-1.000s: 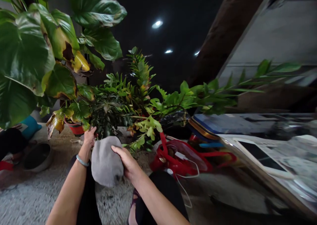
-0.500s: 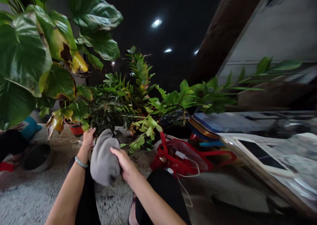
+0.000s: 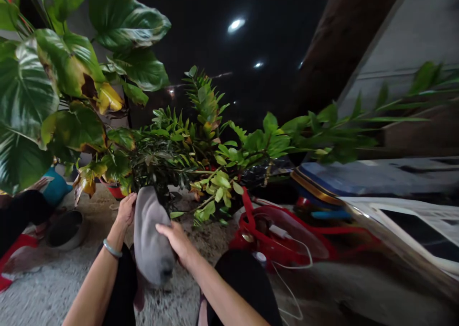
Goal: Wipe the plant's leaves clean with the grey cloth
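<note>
The person sits with both bare hands in front of the body, and the two hands are apart, with a grey cloth (image 3: pixel 151 237) held between them; the left hand (image 3: pixel 125 211) presses on the cloth's left edge near its top, with the fingers pointing up, and a pale bracelet (image 3: pixel 112 248) sits on that wrist; the right hand (image 3: pixel 175 242) lies across the cloth's right side, with the fingers reaching over it; the cloth hangs almost upright and somewhat folded, and its lower end falls in front of the person's left knee in black trousers (image 3: pixel 124 287); just behind the hands stands a leafy green plant (image 3: pixel 158 161) with narrow leaves, and a red flowerpot (image 3: pixel 115 191) is partly hidden under the foliage; large glossy leaves (image 3: pixel 28 87) with yellow and brown patches hang at the left; a dark round bowl (image 3: pixel 66 230) stands on the grey floor (image 3: pixel 43 287) left of the hands; to the right lies a red electric fan (image 3: pixel 283 235) with a white cable (image 3: pixel 290 287), and beyond it there are a blue object with a gold edge (image 3: pixel 319 182) and a printed paper sheet (image 3: pixel 405 221).
</note>
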Available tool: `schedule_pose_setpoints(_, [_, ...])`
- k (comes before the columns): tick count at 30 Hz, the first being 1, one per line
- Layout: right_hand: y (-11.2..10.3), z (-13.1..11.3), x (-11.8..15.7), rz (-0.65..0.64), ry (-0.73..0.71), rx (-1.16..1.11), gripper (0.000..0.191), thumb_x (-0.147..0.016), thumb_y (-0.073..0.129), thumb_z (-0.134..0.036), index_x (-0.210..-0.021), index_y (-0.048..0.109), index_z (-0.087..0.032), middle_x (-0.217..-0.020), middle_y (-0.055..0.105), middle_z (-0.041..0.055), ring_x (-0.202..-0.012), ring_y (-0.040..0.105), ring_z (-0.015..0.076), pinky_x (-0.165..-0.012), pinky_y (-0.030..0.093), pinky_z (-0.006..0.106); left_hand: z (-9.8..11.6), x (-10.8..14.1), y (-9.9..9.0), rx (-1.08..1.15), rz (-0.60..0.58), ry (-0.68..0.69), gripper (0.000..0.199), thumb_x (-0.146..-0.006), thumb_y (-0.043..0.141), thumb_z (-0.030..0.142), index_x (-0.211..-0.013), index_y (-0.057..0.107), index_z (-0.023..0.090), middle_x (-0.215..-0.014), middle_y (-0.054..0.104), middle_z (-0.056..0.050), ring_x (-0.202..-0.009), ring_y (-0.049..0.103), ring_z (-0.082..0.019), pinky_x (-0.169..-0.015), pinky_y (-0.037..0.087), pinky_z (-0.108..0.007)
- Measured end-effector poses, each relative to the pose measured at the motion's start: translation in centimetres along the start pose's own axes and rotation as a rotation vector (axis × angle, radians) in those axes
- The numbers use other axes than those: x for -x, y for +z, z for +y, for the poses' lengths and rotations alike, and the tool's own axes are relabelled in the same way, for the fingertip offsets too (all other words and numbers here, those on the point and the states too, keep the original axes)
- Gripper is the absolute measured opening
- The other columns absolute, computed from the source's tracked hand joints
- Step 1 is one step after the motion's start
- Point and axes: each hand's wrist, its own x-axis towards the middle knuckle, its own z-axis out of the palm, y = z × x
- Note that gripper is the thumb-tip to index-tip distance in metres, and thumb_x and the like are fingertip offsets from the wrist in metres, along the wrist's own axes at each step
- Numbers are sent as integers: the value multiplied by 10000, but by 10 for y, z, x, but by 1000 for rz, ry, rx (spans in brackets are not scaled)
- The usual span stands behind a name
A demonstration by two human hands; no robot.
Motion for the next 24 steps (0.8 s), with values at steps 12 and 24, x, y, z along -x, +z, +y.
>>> schedule_pose_setpoints(12, [-8, -7, 12, 32, -205, -8, 180, -536, 675, -279, -702, 715, -222, -673, 682, -8, -717, 583, 224, -690, 464, 316, -4, 127, -13, -122, -224, -6, 553, -665, 893, 495, -1128, 767, 222, -1169, 766, -126, -1129, 692, -335, -876, 566, -352])
schedule_pose_setpoints(24, [3, 13, -2, 168, -232, -113, 439, -708, 712, -645, -774, 724, -211, -779, 735, 51, -951, 650, 283, -871, 494, 355, -18, 139, -6, -184, -174, 34, 841, -538, 946, 413, -1280, 639, 165, -1158, 749, -131, -1131, 680, -351, -887, 573, -351])
